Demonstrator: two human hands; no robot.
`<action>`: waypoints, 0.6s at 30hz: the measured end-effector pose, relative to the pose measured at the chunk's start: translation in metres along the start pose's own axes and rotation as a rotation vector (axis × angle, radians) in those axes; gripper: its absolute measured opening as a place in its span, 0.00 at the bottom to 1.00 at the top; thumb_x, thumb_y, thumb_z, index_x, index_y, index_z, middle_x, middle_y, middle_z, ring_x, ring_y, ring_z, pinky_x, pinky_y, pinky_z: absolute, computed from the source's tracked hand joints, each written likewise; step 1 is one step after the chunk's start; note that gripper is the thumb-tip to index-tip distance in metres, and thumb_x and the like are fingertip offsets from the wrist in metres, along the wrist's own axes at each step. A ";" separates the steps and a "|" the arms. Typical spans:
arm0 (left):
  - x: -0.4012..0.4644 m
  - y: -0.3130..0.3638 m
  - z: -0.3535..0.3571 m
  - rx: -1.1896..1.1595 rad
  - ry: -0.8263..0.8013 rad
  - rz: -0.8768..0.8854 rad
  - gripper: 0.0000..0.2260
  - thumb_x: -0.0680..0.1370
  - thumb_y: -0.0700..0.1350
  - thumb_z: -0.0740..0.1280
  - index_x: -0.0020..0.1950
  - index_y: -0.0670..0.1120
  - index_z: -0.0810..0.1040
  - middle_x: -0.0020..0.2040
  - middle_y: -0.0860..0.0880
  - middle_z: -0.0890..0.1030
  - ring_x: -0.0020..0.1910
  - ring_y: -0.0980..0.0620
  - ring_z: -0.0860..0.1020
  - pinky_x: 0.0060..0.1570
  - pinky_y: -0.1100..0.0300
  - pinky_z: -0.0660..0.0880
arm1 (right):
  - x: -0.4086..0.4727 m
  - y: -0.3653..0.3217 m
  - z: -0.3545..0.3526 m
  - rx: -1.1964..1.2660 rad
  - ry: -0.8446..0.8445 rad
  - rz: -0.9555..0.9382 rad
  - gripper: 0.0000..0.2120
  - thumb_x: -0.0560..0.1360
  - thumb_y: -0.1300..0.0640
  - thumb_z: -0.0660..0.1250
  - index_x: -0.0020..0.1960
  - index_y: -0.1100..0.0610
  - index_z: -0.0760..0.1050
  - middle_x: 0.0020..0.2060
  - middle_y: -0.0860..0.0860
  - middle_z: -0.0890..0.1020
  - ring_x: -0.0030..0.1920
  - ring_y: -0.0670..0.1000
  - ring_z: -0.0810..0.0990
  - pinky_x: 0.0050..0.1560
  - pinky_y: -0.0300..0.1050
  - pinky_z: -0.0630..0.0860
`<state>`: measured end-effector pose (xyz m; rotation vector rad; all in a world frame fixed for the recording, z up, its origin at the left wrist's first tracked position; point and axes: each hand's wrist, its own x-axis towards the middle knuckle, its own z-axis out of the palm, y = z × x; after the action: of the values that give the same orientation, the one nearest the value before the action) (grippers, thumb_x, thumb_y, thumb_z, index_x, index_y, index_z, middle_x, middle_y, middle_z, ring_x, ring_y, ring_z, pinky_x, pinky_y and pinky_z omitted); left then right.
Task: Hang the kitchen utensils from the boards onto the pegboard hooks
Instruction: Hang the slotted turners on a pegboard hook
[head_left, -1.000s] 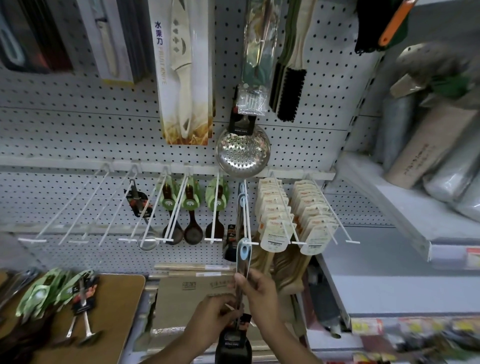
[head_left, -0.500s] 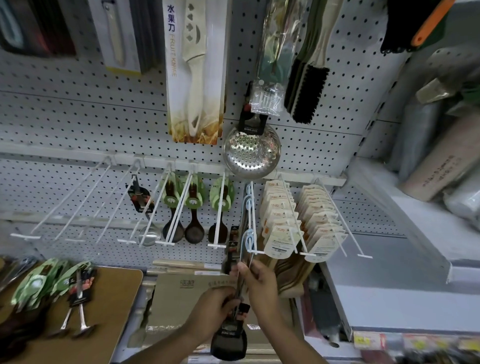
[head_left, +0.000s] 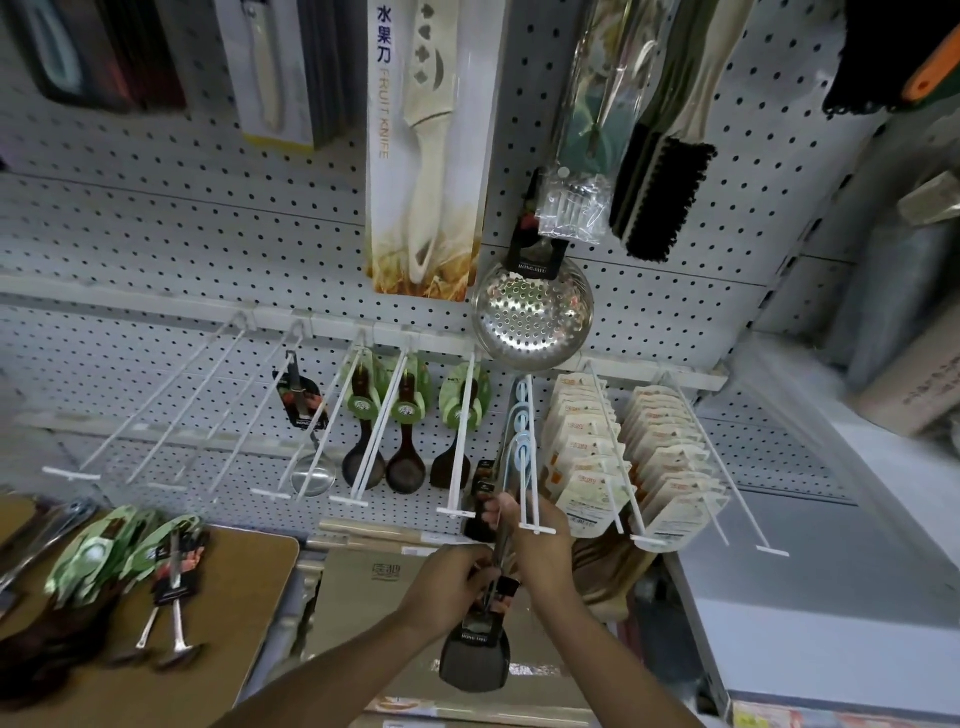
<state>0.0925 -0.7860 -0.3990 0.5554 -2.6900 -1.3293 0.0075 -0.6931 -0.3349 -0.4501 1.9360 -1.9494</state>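
I hold a black spatula (head_left: 474, 657) upright by its thin metal shaft, head down. My left hand (head_left: 445, 582) grips the shaft low, near its label card. Higher up, my right hand (head_left: 537, 540) pinches the shaft just under the tip of a white pegboard hook (head_left: 530, 457). The light blue handle loop (head_left: 521, 441) sits threaded on that hook. A wooden board (head_left: 244, 582) at lower left carries green-carded spoons (head_left: 104, 551) and small metal ladles (head_left: 176, 603).
Wooden spoons on green cards (head_left: 405, 415) and a small ladle (head_left: 311, 452) hang on hooks to the left. Several bare hooks (head_left: 156, 410) stand further left. Packaged items (head_left: 587, 457) fill the hooks to the right. A steel skimmer (head_left: 532, 312) hangs above. A grey shelf (head_left: 810, 540) juts out at right.
Both hands rose toward the hook with the spatula. The blue handle loop went from below the hook's tip to threaded on the hook.
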 end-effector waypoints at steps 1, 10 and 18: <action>0.000 0.001 0.000 -0.011 0.010 0.004 0.05 0.79 0.46 0.66 0.44 0.55 0.78 0.42 0.56 0.83 0.44 0.56 0.82 0.46 0.58 0.77 | 0.002 0.000 0.000 0.008 0.002 -0.002 0.05 0.78 0.66 0.66 0.47 0.66 0.80 0.38 0.60 0.84 0.37 0.49 0.83 0.39 0.37 0.79; -0.035 -0.016 -0.027 0.212 0.118 0.156 0.26 0.82 0.52 0.62 0.79 0.56 0.59 0.76 0.57 0.65 0.74 0.57 0.65 0.71 0.65 0.61 | 0.000 0.030 -0.004 -0.417 -0.047 -0.010 0.08 0.76 0.51 0.70 0.54 0.50 0.76 0.45 0.43 0.82 0.49 0.48 0.81 0.52 0.43 0.75; -0.072 -0.053 -0.083 0.349 0.227 0.296 0.19 0.81 0.56 0.62 0.73 0.58 0.69 0.69 0.61 0.72 0.68 0.63 0.68 0.66 0.67 0.67 | -0.034 0.027 0.005 -0.839 -0.336 -0.345 0.16 0.79 0.51 0.65 0.66 0.50 0.74 0.62 0.45 0.76 0.62 0.47 0.74 0.63 0.45 0.72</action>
<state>0.1940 -0.8518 -0.3831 0.2940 -2.6888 -0.6857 0.0406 -0.6813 -0.3609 -1.3006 2.4642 -1.0050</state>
